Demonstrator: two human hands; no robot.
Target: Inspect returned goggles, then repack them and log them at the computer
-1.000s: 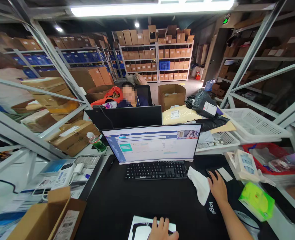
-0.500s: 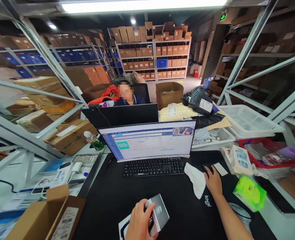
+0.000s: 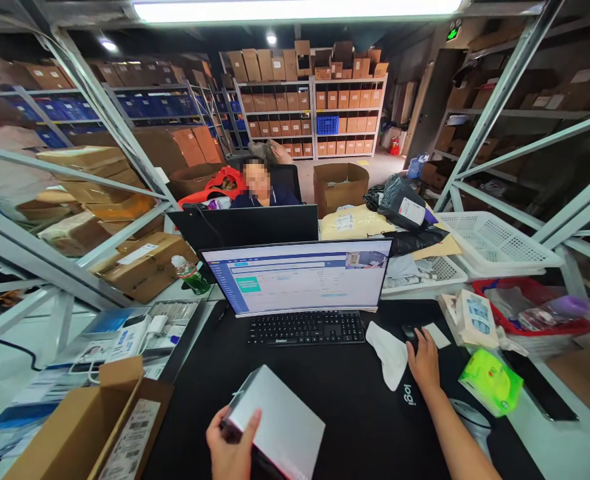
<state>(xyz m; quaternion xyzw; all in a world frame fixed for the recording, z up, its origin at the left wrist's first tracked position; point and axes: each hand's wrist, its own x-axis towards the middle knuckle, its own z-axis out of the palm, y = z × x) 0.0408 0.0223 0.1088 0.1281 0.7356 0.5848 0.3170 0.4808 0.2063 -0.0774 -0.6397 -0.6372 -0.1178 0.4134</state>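
Note:
My left hand [image 3: 232, 443] grips a silvery-grey box [image 3: 282, 423] by its left edge, thumb across the top face, over the front of the black desk mat [image 3: 202, 393]. My right hand [image 3: 423, 360] rests over a black computer mouse [image 3: 411, 333], its fingers curved on it. A white cloth or tissue [image 3: 389, 353] lies just left of that hand, and a small white card [image 3: 437, 335] just right of it. Behind the mat's middle stand a black keyboard [image 3: 307, 329] and a lit monitor [image 3: 299, 277].
An open cardboard box [image 3: 69, 433] stands front left, near a tray of small items [image 3: 172, 320]. On the right are a green tissue pack [image 3: 491, 382], a phone [image 3: 539, 387] and a red basket [image 3: 569, 327]. A person [image 3: 262, 190] sits behind the monitors.
My left hand has turned the box, so its broad plain face now shows, and shifted slightly left. My right hand stays at the mouse. The view has shifted slightly.

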